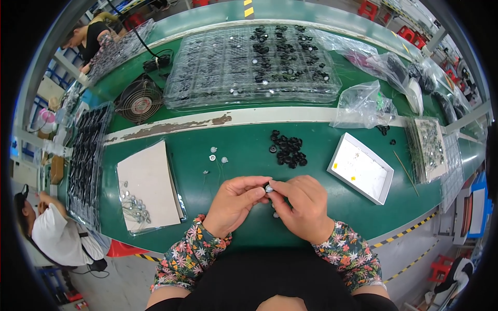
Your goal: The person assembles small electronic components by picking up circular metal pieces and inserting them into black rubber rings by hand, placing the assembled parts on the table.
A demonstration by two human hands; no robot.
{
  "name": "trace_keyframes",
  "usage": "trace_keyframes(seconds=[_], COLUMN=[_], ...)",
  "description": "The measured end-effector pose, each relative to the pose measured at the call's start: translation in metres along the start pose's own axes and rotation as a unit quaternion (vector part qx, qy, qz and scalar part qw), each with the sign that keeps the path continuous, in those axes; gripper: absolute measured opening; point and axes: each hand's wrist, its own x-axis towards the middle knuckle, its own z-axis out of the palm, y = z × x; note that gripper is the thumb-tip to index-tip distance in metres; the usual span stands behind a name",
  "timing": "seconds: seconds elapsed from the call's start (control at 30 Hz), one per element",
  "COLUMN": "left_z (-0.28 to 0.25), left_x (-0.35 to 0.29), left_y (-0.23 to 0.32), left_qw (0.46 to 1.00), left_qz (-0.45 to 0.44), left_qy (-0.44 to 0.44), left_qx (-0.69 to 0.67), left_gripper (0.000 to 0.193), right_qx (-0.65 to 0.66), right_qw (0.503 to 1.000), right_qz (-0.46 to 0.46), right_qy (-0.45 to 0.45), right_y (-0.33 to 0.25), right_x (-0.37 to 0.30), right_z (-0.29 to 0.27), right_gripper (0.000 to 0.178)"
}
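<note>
My left hand (231, 203) and my right hand (305, 205) meet above the green table, both closed at the fingertips on a small black round part with a silver face (268, 188). Fingers cover much of it, so its exact kind is unclear. Just beyond my hands lies a heap of black ring-shaped caps (288, 150). To their left a few small silver discs with thin wires (224, 159) are scattered on the tabletop. Partly hidden under my right hand, another small silver piece (276, 214) shows.
A plastic-covered card sheet (148, 179) bears silver discs on the left; a white open box (381, 179) stands right. Beyond the white strip are stacked clear trays (207, 72), a fan (139, 103) and plastic bags (358, 106). Black-filled trays (89, 160) line the left edge. Other people sit at left.
</note>
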Motion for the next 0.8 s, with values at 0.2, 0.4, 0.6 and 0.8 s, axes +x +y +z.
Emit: trace_keyframes(seconds=[0.2,0.4,0.6,0.8], left_z=[0.004,0.016,0.013,0.015], left_x=[-0.001,-0.002,-0.002,-0.002], left_y=[0.004,0.010,0.006,0.004], left_qw=[0.996,0.987,0.990,0.990], left_qz=[0.024,0.041,0.052,0.031], left_qy=[0.002,0.034,0.026,0.071], left_qx=[0.090,0.150,0.127,0.116], left_gripper=[0.025,0.025,0.024,0.023], right_qx=[-0.010,-0.016,0.008,0.074], right_qw=[1.000,1.000,1.000,0.987], right_qz=[-0.009,-0.020,0.014,0.134], right_qy=[0.003,0.003,-0.015,-0.055], right_y=[-0.002,-0.002,0.000,-0.003], right_x=[0.001,0.001,-0.001,-0.002], right_z=[-0.001,-0.001,-0.001,-0.001], right_gripper=[0.023,0.023,0.022,0.023])
